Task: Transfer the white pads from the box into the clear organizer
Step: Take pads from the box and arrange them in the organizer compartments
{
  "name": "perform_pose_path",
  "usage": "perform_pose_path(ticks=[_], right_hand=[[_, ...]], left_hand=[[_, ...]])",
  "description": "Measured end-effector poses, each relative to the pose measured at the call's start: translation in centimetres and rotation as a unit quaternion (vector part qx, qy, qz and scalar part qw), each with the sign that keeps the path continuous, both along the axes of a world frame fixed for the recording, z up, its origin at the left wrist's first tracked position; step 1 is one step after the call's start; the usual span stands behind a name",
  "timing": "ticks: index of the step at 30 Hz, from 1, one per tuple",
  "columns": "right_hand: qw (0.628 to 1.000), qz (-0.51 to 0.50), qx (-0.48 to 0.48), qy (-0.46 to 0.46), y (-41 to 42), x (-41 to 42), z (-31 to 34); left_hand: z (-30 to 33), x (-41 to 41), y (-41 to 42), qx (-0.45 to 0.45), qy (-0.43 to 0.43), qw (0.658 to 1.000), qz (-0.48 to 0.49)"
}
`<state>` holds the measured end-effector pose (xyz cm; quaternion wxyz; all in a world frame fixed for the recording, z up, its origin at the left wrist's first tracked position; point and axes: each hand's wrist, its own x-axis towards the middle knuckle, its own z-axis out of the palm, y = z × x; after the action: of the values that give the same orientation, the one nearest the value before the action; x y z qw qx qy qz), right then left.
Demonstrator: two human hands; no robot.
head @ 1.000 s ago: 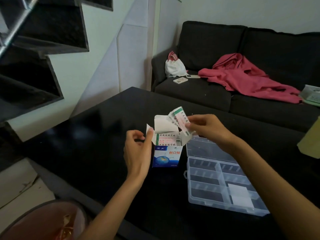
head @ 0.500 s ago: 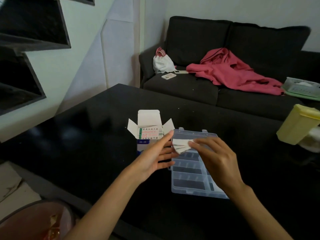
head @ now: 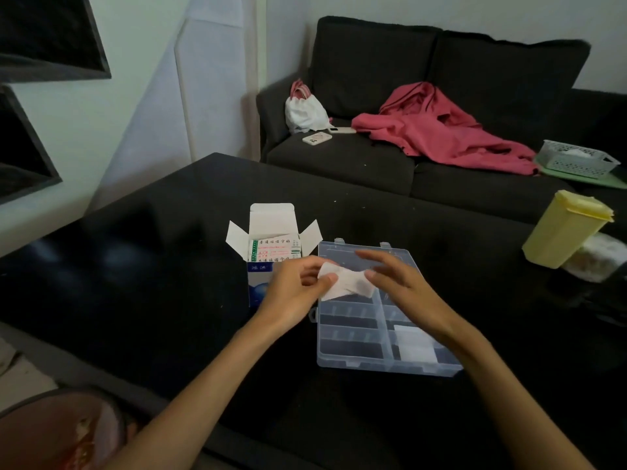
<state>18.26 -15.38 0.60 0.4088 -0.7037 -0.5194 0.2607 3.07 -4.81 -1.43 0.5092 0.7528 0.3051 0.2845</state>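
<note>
While the white pads (head: 344,283) were pinched between the left hand (head: 298,293) and right hand (head: 400,283), above the clear organizer (head: 356,347) beside the box (head: 271,259), spillage onto the desk (head: 152,283) was judged possible, should either loose grip slip.

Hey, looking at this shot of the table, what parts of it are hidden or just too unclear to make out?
- Head view: how many pads the left hand and right hand hold; the fingers cover them and they blur together.
- Head view: the print on the box; too small, partly behind the left hand.
- Head view: the organizer's far compartments; both hands cover them.
- Head view: the basket's contents; too small, near the right edge.
</note>
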Motion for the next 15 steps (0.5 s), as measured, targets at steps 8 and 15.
perform_pose_path(ticks=[8,15], right_hand=[[0.992,-0.026,-0.019,-0.122,0.3,0.9,-0.9],[0.985,-0.141,0.015,-0.104,-1.0,2.7,-0.7]], left_hand=[[-1.4,0.9,-0.5,0.085,0.037,0.996,-0.011],[-2.9,-0.1,-1.3,0.266,0.251,0.931,0.009]])
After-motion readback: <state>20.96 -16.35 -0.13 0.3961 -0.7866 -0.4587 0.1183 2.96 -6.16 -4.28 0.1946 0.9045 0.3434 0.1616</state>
